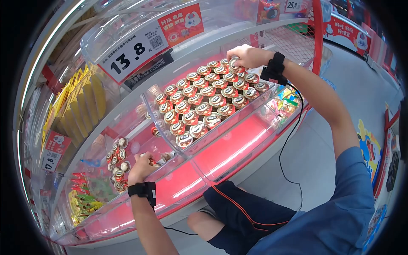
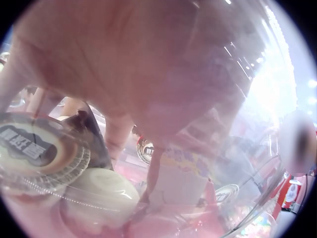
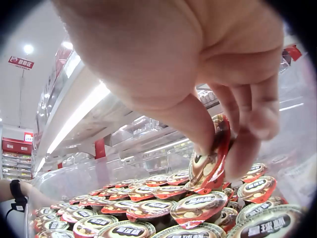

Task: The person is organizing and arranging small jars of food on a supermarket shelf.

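At the far right corner of the rows of chocolate snack cups (image 1: 195,99), my right hand (image 1: 248,56) pinches one cup (image 3: 210,166) between thumb and fingers, tilted on edge just above the others. My left hand (image 1: 143,168) reaches down into the neighbouring clear compartment, its fingers pointing downward among loose cups. Close by its fingers in the left wrist view lie a cup with a printed lid (image 2: 29,148) and a pale rounded cup base (image 2: 101,196). Whether these fingers grip a cup I cannot tell.
A clear divider (image 1: 163,127) separates the rows from the loose cups (image 1: 119,157). Coloured candy packets (image 1: 287,102) fill a bin at the right. Yellow bags (image 1: 80,95) stand at the left, and a price sign (image 1: 131,53) hangs behind. A black cable (image 1: 282,148) trails from the right wrist.
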Available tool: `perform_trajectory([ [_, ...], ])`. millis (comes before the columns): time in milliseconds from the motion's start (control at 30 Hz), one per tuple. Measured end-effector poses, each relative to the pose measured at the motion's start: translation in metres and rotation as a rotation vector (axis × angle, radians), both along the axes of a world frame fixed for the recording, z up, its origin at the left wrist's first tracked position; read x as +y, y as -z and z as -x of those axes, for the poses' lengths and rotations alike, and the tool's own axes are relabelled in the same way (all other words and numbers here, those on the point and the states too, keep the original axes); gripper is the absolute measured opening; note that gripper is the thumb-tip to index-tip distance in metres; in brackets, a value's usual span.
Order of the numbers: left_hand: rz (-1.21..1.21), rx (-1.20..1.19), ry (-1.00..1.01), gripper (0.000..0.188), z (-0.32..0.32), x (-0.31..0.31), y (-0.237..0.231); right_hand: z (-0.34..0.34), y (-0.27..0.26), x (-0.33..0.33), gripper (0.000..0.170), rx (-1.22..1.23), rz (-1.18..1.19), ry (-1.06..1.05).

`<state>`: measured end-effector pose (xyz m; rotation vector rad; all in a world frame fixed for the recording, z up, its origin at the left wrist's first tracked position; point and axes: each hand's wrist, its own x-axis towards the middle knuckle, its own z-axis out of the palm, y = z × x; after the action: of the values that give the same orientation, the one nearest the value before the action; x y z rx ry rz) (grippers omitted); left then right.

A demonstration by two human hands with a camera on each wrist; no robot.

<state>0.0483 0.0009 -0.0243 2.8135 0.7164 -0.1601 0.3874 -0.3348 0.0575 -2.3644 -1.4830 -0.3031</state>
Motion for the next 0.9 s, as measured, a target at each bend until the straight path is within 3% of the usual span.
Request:
perform_trajectory([
  [100,0.024,0.007,-0.019,0.051,0.000,0.004,0.002,0.004,-0.003,0.008,0.027,0.083,0.121,0.171],
  [300,0.041,0.028,-0.043,0.052,-0.001,0.002,-0.001,-0.016,0.011,0.020,0.036,0.048,0.282,0.309],
  [400,0.039,0.024,-0.045,0.052,-0.001,0.002,-0.001,0.019,-0.013,0.022,0.040,0.365,0.335,0.453],
  [700,0.079,0.025,-0.045,0.053,-0.003,-0.004,-0.008,-0.015,0.014,0.028,0.029,0.170,0.315,0.310],
  [900,0.068,0.019,-0.071,0.050,-0.001,-0.008,-0.009,-0.015,0.014,0.030,0.030,0.222,0.328,0.399],
])
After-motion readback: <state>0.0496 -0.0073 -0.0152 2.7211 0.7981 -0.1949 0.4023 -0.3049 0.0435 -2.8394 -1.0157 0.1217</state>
